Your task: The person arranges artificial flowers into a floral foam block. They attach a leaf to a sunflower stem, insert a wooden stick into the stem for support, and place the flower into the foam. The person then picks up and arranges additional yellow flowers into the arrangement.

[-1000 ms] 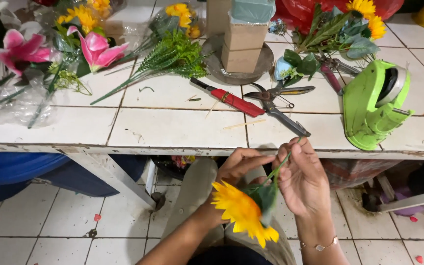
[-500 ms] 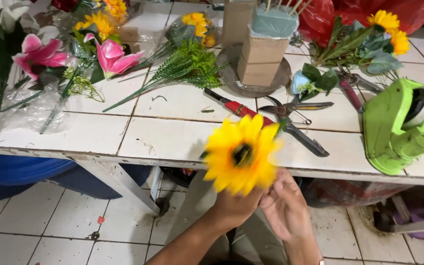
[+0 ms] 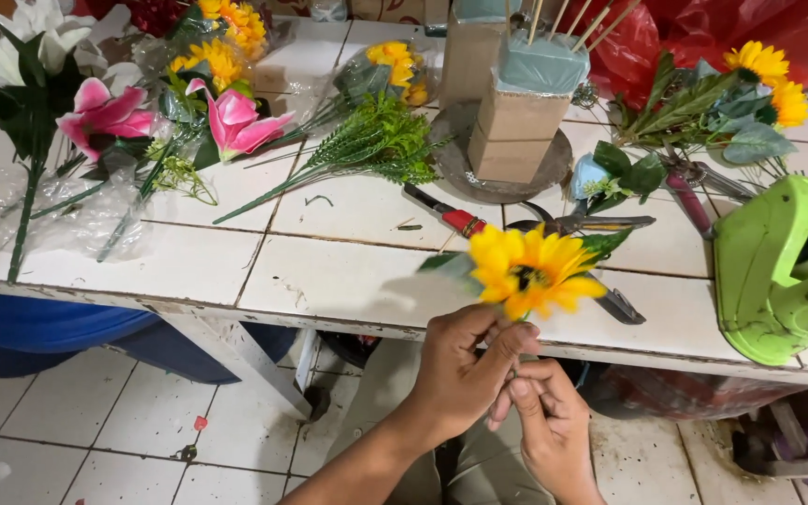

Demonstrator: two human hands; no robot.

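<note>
Over the front edge of the white tiled table (image 3: 329, 271), the left hand (image 3: 465, 374) is pinching the yellow sunflower (image 3: 527, 271) upright by its stem while the right hand (image 3: 544, 416) is closing its grip lower down, apparently working the stem, so steady holding matters next.

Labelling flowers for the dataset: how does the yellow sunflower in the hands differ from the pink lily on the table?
The yellow sunflower is held up by both hands, left hand and right hand at its stem; the pink lily lies untouched on the white tiled table. The sunflower is a flat, round disc with a dark centre facing the camera; the lily has long pointed petals and lies sideways. The sunflower looks motion-blurred, the lily sharp. Both look artificial.
</note>
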